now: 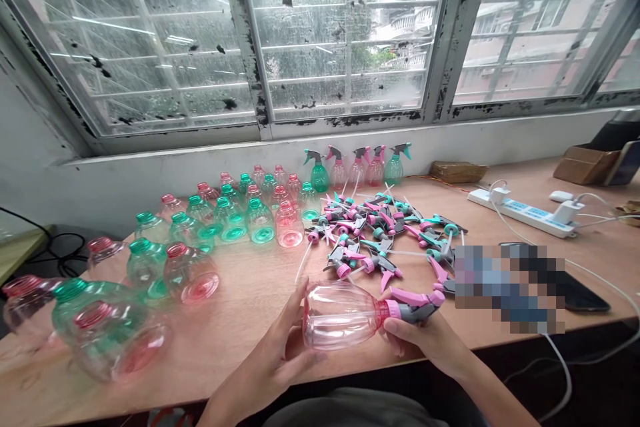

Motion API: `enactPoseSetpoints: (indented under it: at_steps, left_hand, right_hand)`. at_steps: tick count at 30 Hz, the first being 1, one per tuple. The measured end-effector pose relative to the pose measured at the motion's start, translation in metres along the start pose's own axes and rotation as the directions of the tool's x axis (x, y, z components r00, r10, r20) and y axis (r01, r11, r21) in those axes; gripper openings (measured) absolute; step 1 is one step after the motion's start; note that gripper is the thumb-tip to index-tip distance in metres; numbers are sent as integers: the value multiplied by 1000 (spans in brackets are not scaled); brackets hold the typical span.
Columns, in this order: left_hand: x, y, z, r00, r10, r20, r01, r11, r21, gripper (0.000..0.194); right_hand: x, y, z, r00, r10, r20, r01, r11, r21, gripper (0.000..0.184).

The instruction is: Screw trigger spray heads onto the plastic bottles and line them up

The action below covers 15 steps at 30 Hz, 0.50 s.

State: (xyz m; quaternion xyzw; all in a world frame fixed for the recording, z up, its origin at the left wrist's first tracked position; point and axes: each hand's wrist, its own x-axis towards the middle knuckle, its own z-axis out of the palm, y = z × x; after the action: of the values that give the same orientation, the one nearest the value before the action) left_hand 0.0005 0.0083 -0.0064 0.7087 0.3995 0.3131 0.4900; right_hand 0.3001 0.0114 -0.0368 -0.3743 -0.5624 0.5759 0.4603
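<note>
A clear pink spray bottle (340,317) lies sideways between my hands above the table's front edge. My left hand (287,340) cups its base, fingers round the far side and thumb below. My right hand (425,337) grips the neck, where a pink and grey trigger sprayer (413,305) sits on the bottle. The thumb presses near the pink collar. Just beyond the bottle lies a heap of loose trigger sprayers (375,227), in pink, teal and grey, with thin white tubes.
Open pink and green bottles (230,217) stand in rows on the left. Several bottles with sprayers (357,167) line the wall below the window. A white power strip (523,213), cables, a cardboard box (580,163) and a dark phone (585,287) occupy the right side.
</note>
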Motion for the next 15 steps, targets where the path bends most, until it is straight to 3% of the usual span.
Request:
enactPoseSetpoints:
  at_steps: [7,15]
  left_hand:
    - [1,12,-1,999,26,47,-22,996,-91,88]
    - [1,1,1,1000,-17,-7,17,1000,13,95]
  right_hand:
    - [0,3,0,999,41,-28,-41,999,-22,39]
    - [1,8,-3,1000,-24,-15,23,998,-66,44]
